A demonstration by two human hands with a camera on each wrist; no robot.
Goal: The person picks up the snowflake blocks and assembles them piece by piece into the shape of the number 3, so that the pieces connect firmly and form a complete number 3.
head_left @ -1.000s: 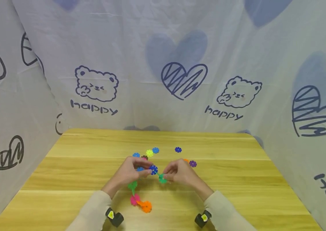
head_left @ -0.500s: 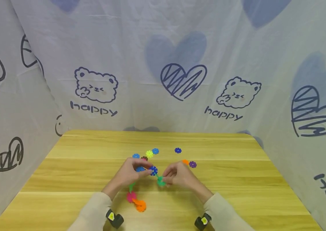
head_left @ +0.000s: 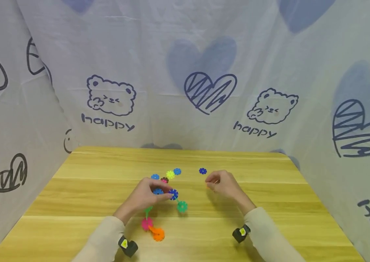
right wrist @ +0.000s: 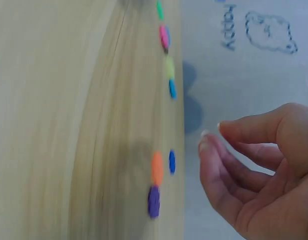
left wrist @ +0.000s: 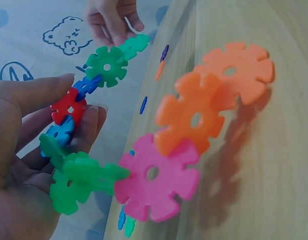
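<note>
A chain of linked snowflake discs (left wrist: 156, 177) hangs from my left hand (head_left: 143, 196), whose thumb and fingers pinch it around a red disc (left wrist: 69, 106) and its blue neighbours. From there the chain runs through green and pink to two orange discs (left wrist: 233, 70) at one end. Two green discs (left wrist: 107, 67) form the other end, sticking out to the right. My right hand (head_left: 225, 185) holds nothing; its thumb and fingertips are bent and slightly apart. It hovers by a loose orange disc (right wrist: 157, 169) and a purple disc (right wrist: 154, 201), which it hides in the head view.
Farther back on the wooden table (head_left: 253, 214) lie a dark blue disc (head_left: 202, 171), a yellow disc (head_left: 170, 175) and a light blue disc (head_left: 177, 171). Another light blue disc (head_left: 155, 177) lies left of them. A printed cloth (head_left: 158, 127) hangs behind the table.
My right hand has let go of the green end of the chain and moved right and back toward the loose orange disc. The left hand keeps its hold; the chain's orange end swung slightly left.
</note>
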